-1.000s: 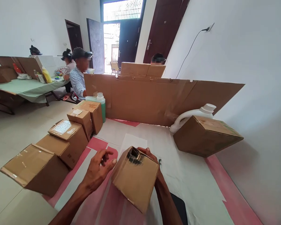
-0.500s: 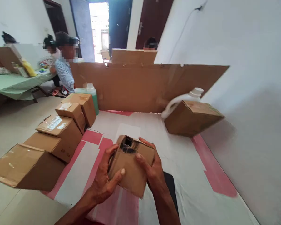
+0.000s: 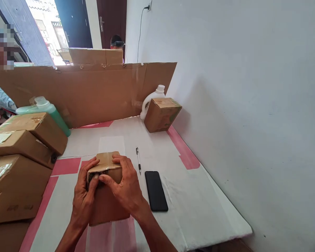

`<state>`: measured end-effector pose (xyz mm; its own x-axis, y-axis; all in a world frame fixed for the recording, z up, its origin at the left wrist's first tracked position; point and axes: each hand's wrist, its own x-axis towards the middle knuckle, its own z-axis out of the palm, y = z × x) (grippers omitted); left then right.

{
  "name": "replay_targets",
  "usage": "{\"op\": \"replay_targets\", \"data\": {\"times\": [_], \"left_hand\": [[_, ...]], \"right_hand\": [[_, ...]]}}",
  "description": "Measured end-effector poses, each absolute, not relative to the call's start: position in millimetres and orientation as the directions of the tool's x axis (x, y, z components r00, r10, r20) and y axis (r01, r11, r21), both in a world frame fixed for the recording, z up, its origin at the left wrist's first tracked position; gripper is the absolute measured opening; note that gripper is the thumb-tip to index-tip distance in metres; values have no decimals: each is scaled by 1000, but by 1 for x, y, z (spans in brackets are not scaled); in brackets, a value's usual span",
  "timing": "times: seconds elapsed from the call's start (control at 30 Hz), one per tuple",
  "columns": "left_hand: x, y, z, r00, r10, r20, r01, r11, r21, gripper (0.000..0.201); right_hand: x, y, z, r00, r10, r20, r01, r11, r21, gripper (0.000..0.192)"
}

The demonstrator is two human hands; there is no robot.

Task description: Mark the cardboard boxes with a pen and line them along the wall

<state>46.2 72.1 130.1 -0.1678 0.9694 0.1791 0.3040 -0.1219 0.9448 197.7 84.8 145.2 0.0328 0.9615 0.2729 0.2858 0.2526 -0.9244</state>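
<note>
The small cardboard box (image 3: 106,189) is resting on the tabletop (image 3: 212,210), both hands (left hand (image 3: 84,190), right hand (image 3: 126,187)) gripping its top flaps. The flaps could be springing open if pressure is easing; the pen (image 3: 138,160) and phone (image 3: 155,190) are lying just beside.

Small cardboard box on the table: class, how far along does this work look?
Done: small cardboard box rests on the table, its top flaps folded down. In hand: left hand and right hand press the top. Left: the pen lies untouched beside it.
</note>
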Motion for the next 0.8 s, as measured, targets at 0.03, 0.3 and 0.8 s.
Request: {"op": "replay_targets", "data": {"times": [0.03, 0.3, 0.8], "left_hand": [[48, 72, 130, -165, 972, 165, 299, -110, 948, 44], [52, 82, 121, -98, 990, 97, 215, -74, 974, 38], [35, 82, 121, 106, 994, 4, 160, -21, 987, 86]], "right_hand": [[195, 87, 145, 64, 959, 277, 320, 244, -916, 42], [195, 105, 128, 151, 928, 340, 429, 248, -868, 37], [310, 77, 60, 364, 931, -37, 491, -226, -841, 48]]}}
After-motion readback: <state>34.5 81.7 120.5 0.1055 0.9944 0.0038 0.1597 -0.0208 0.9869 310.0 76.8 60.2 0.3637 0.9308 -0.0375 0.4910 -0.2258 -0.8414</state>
